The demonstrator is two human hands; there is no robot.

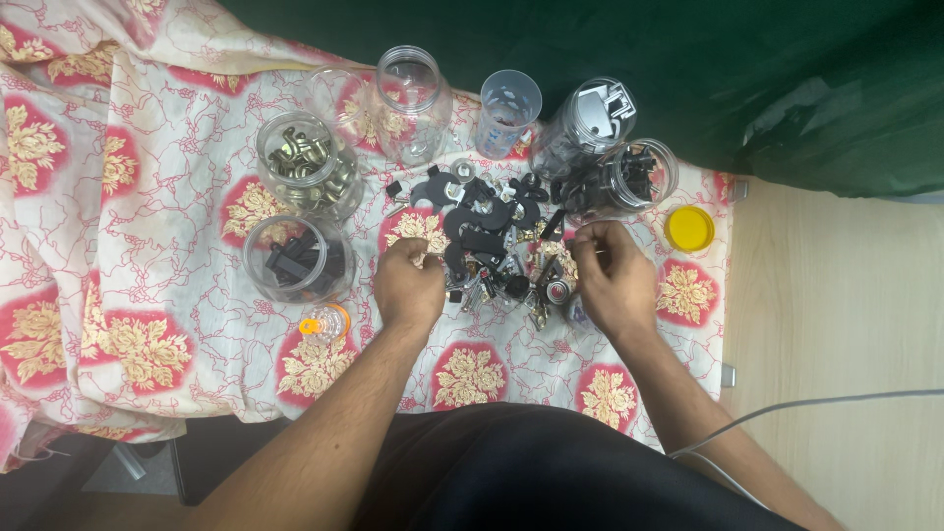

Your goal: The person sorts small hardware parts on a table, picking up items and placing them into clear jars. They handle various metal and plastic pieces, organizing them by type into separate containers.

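We saw the heap of black and metal hardware parts [489,246] lying between the two hands, just to the right of the left hand's fingers and to the left of the right hand's, its long axis running away from the person toward the jars. The left hand [408,283] was curled shut at the heap's near left edge, though we could not tell what it pinched. The right hand [615,275] sat equally close, fingertips drawn together on something too small to name.

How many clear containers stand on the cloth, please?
6: brass-parts jar, black-parts jar, empty jar, cup, jar of grey parts, tipped jar. A further clear one may hide behind.
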